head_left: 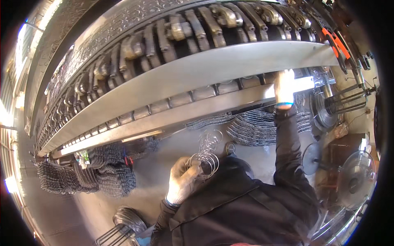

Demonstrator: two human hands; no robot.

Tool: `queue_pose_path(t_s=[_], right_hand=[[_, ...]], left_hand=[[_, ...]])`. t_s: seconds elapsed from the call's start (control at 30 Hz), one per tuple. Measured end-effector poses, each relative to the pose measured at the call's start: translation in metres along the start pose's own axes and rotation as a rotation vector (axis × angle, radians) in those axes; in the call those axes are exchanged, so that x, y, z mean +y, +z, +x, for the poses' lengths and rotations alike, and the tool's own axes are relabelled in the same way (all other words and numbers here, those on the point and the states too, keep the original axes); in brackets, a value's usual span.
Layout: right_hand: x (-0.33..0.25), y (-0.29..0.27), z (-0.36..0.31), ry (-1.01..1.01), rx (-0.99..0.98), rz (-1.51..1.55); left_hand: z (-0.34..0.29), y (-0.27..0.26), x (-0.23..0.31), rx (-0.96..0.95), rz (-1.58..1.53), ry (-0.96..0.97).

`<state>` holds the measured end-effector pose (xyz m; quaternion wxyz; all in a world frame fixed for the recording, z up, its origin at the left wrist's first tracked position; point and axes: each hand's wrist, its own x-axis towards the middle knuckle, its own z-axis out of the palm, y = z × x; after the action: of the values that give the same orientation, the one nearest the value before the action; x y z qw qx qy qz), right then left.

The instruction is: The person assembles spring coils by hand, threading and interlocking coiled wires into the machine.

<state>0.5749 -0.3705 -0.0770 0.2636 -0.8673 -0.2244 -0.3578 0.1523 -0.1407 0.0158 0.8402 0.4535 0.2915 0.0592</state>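
My left hand (180, 182), in a pale glove, is closed round the wide loops of a shiny wire coil spring (210, 160). Thinner curls of the wire rise from the loops and hang over the floor. My right arm stretches forward, and my right hand (283, 88), also gloved, reaches in at the lower edge of a long smooth metal plate (205, 67) on a machine. Strong glare washes out that hand and its fingertips are hidden, so whether it grips anything does not show. Just below the plate runs a slotted metal rail (164, 112).
A row of metal machine arms (195, 28) lines the plate's far side. Bundles of dark spring wire (111, 172) hang at left, with more wire bundles (252, 129) beyond my lap. Wire reels (322, 110), orange-handled cutters (337, 43) and a fan (355, 180) are at right.
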Motion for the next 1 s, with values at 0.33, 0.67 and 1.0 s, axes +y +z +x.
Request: queue_pose_path(t_s=[0.33, 0.67, 1.0], right_hand=[[-0.07, 0.061, -0.009, 0.003, -0.013, -0.223], [-0.237, 0.008, -0.049, 0.821, 0.332, 0.751], [-0.3, 0.028, -0.064, 0.505, 0.281, 0.386]], left_hand=[[-0.041, -0.128, 0.037, 0.051, 0.091, 0.069], [-0.078, -0.205, 0.054, 0.126, 0.043, 0.115], [-0.073, -0.227, 0.05, 0.209, 0.009, 0.133]])
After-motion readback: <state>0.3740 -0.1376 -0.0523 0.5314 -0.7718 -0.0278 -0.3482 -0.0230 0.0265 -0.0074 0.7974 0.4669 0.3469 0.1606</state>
